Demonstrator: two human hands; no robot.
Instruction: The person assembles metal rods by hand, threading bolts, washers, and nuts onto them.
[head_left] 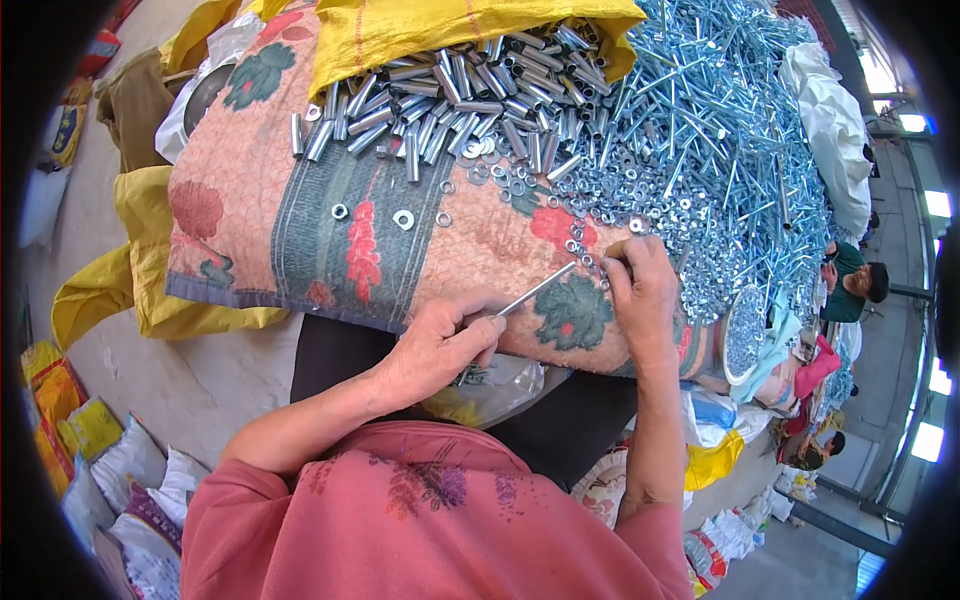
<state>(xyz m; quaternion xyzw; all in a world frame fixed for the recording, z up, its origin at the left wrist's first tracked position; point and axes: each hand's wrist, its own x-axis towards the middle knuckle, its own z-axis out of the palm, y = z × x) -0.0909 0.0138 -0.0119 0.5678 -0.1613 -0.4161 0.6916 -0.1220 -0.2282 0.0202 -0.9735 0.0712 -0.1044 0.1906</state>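
Note:
My left hand (432,345) is closed around a thin metal rod (538,288), whose free end slants up to the right over the floral cloth (480,250). Just right of that end, my right hand (643,288) has thumb and fingers pinched together beside small metal rings (575,246); whatever is between the fingertips is too small to make out. Beyond it spreads a heap of nuts and washers (640,205). A nut (339,212) and a flat washer (403,219) lie apart on the cloth's dark stripe.
Short metal tubes (470,90) spill from a yellow sack (480,22). Long bolts (710,110) pile up at the far right. An oval container of small parts (745,335) sits at the right edge. A clear plastic bag (490,390) lies at my lap. Another person (855,285) is farther right.

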